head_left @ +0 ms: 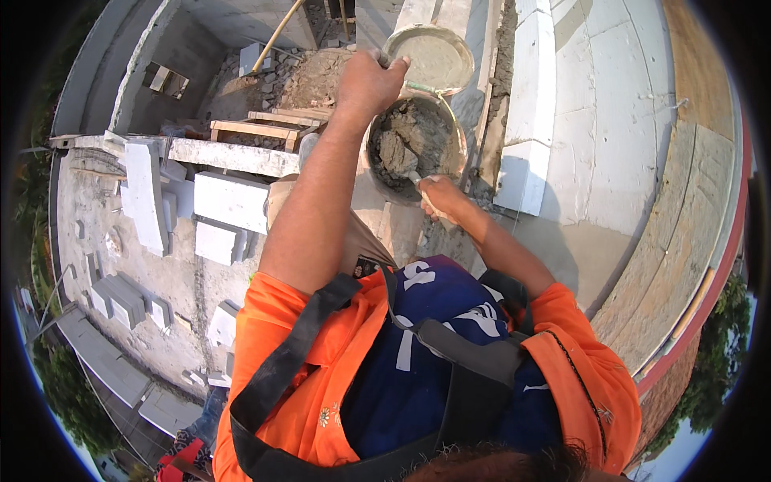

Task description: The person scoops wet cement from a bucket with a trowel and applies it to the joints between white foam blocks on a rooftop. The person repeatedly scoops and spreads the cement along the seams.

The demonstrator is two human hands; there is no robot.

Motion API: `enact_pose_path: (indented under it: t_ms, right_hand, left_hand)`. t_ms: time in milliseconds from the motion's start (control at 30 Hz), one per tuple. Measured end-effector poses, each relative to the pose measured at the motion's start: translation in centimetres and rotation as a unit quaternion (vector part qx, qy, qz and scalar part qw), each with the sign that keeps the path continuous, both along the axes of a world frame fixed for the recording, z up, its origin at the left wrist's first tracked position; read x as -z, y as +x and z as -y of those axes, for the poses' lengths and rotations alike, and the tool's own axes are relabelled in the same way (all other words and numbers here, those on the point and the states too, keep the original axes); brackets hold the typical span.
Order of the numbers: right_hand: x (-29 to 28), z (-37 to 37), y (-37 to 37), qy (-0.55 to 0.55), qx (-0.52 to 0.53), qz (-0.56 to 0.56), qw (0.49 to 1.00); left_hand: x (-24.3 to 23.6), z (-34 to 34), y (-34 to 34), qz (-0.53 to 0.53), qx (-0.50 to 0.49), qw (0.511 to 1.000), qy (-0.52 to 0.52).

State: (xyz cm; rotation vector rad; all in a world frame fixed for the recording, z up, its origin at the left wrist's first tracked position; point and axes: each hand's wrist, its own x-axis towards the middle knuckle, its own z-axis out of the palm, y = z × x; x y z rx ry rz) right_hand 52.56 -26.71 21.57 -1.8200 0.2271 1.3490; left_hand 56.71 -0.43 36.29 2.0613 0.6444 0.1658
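Note:
My left hand [373, 83] is closed at the left rim of the far bucket [440, 63], with the thumb over its edge. Thin grey slurry stands in that bucket. Closer to me is a second bucket [462, 157] holding thick, lumpy grey mortar [430, 128]. My right hand [442, 199] grips the handle of a trowel [414, 176] at this bucket's near side. The trowel's blade is in the mortar, mostly covered by a lump of it. A pale green handle arcs along the near bucket's far side.
White blocks [526, 173] form a low wall on the right, beside wooden planks [675, 209]. More white blocks [233, 201] lie on the lower concrete surface at left. A small wooden frame [253, 130] and rubble stand in the walled recess, near a long wooden handle [277, 36].

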Motion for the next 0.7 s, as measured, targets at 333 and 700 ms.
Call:
enact_pose_path:
  t_ms: [333,700]
  right_hand:
    - [1.5,6.9,-1.3,0.003,-0.075,0.366,0.928]
    - [4.9,12.7,2.3,-0.032,0.029,0.334,0.941]
  left_hand:
    - [-1.1,1.4,0.5,0.012,0.015,1.0,-0.021]
    - [-2.4,0.5,0.0,-0.032,0.025,0.999,0.036]
